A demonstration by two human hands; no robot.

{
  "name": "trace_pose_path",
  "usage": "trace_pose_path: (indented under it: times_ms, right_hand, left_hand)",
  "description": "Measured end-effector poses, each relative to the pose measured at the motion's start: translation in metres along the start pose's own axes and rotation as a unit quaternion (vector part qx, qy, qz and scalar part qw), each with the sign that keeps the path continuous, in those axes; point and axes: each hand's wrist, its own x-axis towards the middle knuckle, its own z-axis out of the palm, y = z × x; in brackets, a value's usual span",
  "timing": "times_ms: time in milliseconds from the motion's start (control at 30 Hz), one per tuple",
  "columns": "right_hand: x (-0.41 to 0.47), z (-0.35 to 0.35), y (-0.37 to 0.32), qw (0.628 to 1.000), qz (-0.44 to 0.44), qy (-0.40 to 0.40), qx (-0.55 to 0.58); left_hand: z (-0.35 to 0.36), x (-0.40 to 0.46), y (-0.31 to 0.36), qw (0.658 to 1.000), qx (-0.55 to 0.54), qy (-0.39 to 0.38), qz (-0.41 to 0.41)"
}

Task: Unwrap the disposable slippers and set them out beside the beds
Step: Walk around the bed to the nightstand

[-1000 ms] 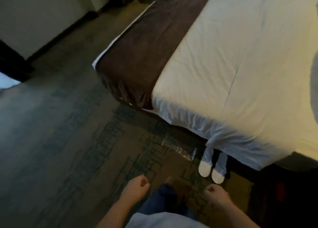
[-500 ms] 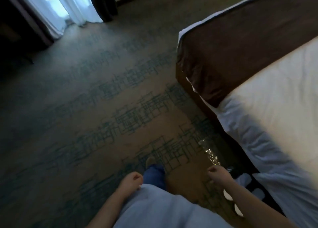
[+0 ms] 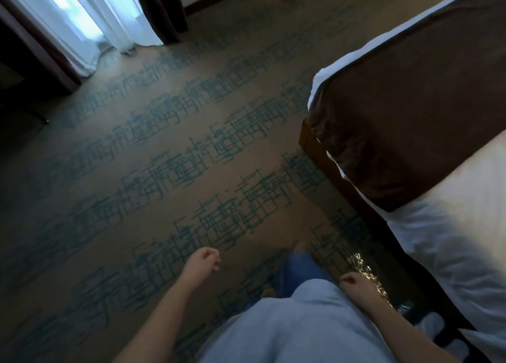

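A pair of white slippers (image 3: 434,325) lies on the carpet against the side of the bed (image 3: 451,225), at the bottom right, partly hidden behind my right forearm. A crumpled clear plastic wrapper (image 3: 365,273) glints on the floor just ahead of them. My right hand (image 3: 356,283) hangs beside my hip, close to the wrapper, fingers loosely curled and holding nothing. My left hand (image 3: 204,261) swings out in front on the left, also loosely curled and holding nothing.
A brown bed runner (image 3: 410,110) covers the foot of the bed at the right. Patterned carpet (image 3: 164,157) stretches ahead to white sheer curtains (image 3: 90,20) and dark drapes at the top left. Dark furniture stands at the left edge.
The view has turned left, away from the bed and toward the window. The slippers and wrapper have slid to the bottom right. Both hands still hold nothing.
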Motion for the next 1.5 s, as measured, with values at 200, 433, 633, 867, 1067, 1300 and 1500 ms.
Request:
trace_pose_path:
  times_ms: [200, 433, 633, 867, 1067, 1300, 1500]
  right_hand:
    - [0.085, -0.028, -0.094, 0.999, 0.012, -0.038, -0.020]
    - [0.184, -0.099, -0.288, 0.999, -0.033, -0.038, -0.016]
    - [0.235, -0.141, -0.427, 0.995, -0.079, -0.054, 0.009]
    - [0.286, -0.142, -0.517, 0.997, -0.046, -0.061, -0.002]
    - [0.310, -0.125, -0.574, 0.999, 0.022, -0.041, 0.028]
    - [0.344, -0.137, -0.641, 0.997, 0.049, 0.020, 0.055]
    - [0.401, -0.179, -0.686, 0.995, 0.083, 0.021, 0.052]
  left_hand:
    - [-0.028, 0.088, 0.073, 0.998, -0.052, 0.017, 0.030]
    - [-0.082, 0.179, 0.161, 1.000, 0.002, -0.009, 0.010]
    - [-0.131, 0.252, 0.197, 0.995, -0.071, 0.061, -0.020]
    - [-0.183, 0.341, 0.265, 0.998, -0.067, 0.019, -0.004]
    - [-0.285, 0.452, 0.367, 0.997, 0.063, -0.022, 0.023]
    - [-0.349, 0.561, 0.529, 0.982, 0.162, -0.060, 0.079]
    - [-0.317, 0.623, 0.635, 0.979, 0.155, -0.103, 0.083]
